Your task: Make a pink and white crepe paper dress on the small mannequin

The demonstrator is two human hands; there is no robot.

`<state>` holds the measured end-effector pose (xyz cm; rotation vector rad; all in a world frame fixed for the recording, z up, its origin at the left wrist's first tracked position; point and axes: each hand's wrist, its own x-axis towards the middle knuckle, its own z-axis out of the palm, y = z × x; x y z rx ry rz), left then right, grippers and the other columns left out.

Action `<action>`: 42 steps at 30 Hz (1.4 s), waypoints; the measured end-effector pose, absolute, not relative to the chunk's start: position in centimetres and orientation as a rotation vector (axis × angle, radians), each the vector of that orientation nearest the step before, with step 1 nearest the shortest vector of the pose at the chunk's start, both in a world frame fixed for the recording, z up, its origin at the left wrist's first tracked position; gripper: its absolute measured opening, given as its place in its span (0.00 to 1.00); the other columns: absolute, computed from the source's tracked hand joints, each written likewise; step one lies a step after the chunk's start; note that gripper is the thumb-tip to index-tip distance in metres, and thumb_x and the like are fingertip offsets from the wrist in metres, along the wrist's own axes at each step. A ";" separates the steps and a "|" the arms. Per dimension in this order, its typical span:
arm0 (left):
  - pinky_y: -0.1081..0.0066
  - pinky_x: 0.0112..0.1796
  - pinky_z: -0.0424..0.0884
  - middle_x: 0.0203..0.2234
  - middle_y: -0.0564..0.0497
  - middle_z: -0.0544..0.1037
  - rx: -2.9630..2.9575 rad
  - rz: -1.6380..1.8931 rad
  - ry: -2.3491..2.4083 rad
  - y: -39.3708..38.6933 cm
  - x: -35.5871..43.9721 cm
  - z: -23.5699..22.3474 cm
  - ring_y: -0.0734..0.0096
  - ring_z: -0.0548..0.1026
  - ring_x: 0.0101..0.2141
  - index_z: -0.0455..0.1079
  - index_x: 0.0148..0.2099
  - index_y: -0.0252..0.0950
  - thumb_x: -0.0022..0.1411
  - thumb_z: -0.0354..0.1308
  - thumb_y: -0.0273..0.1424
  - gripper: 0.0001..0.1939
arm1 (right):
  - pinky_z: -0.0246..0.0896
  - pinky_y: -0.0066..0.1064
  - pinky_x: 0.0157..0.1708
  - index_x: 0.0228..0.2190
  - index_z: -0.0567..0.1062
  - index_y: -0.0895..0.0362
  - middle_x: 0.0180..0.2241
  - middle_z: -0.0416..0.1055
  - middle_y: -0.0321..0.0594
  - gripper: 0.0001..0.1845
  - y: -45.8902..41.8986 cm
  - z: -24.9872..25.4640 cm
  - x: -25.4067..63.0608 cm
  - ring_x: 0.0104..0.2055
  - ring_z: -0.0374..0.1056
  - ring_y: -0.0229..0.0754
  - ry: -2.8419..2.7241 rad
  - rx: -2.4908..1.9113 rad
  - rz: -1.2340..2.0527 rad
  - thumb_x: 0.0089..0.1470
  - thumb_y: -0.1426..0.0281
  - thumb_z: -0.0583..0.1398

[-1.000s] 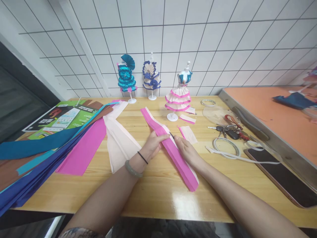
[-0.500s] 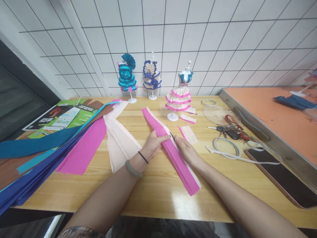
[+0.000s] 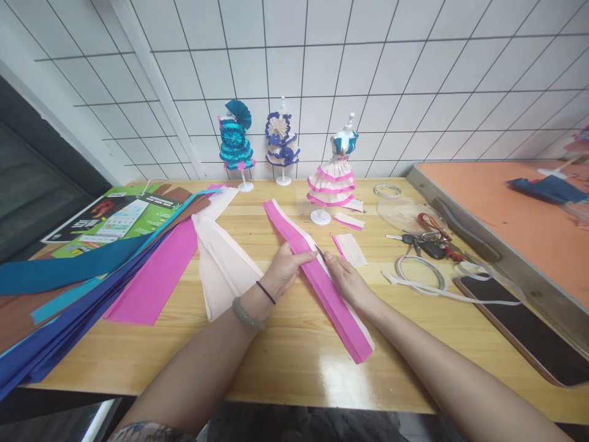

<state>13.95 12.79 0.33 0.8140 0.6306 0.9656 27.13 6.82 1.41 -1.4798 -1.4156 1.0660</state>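
A long pink crepe paper strip (image 3: 329, 301) with a white layer along its right edge lies slantwise above the table. My left hand (image 3: 284, 269) pinches its middle from the left, thumb on top. On the other side, my right hand (image 3: 344, 276) is closed on what look like small scissors (image 3: 319, 251); just their dark tip shows, at the strip's white edge, and the handles are hidden in the hand. Just behind stands a mini dress form (image 3: 331, 175) in a white tiered skirt with pink trim. Cut paper scraps (image 3: 350, 249) lie near its base.
Two more dressed forms, one teal (image 3: 236, 144) and one blue-and-white (image 3: 282, 147), stand by the tiled wall. Coloured paper strips (image 3: 151, 270) and cream paper (image 3: 225, 264) cover the left. To the right are keys (image 3: 432, 247), tape rolls (image 3: 421, 274), a phone (image 3: 529, 331) and an orange board (image 3: 506, 221).
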 end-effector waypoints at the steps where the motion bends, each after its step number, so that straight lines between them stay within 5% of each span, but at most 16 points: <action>1: 0.69 0.39 0.68 0.29 0.54 0.75 0.816 0.962 0.628 12.8 13.9 0.4 0.73 0.73 0.32 0.69 0.42 0.34 0.42 0.68 0.24 0.22 | 0.58 0.32 0.39 0.29 0.68 0.57 0.29 0.68 0.38 0.24 6.8 1.5 27.1 0.35 0.63 0.43 -1.417 -1.484 1.068 0.58 0.52 0.45; 17: 0.68 0.38 0.68 0.29 0.51 0.75 0.767 0.937 0.605 13.0 13.6 0.5 0.72 0.73 0.31 0.69 0.38 0.32 0.43 0.67 0.26 0.17 | 0.56 0.32 0.34 0.26 0.66 0.56 0.25 0.64 0.36 0.24 6.6 2.3 26.8 0.30 0.59 0.41 -1.432 -1.504 1.055 0.56 0.50 0.47; 36: 0.69 0.39 0.68 0.29 0.54 0.75 0.782 1.014 0.626 13.2 13.6 0.5 0.74 0.73 0.32 0.67 0.48 0.35 0.43 0.67 0.24 0.27 | 0.56 0.34 0.43 0.29 0.69 0.57 0.32 0.71 0.39 0.21 6.7 2.1 27.0 0.37 0.64 0.44 -1.368 -1.458 1.138 0.58 0.55 0.47; 42: 0.68 0.40 0.68 0.30 0.54 0.75 0.810 1.000 0.657 13.2 13.7 0.3 0.73 0.73 0.32 0.67 0.48 0.35 0.42 0.67 0.24 0.28 | 0.57 0.33 0.38 0.25 0.66 0.55 0.26 0.67 0.35 0.20 6.7 2.1 27.0 0.33 0.62 0.42 -1.328 -1.457 1.145 0.57 0.54 0.48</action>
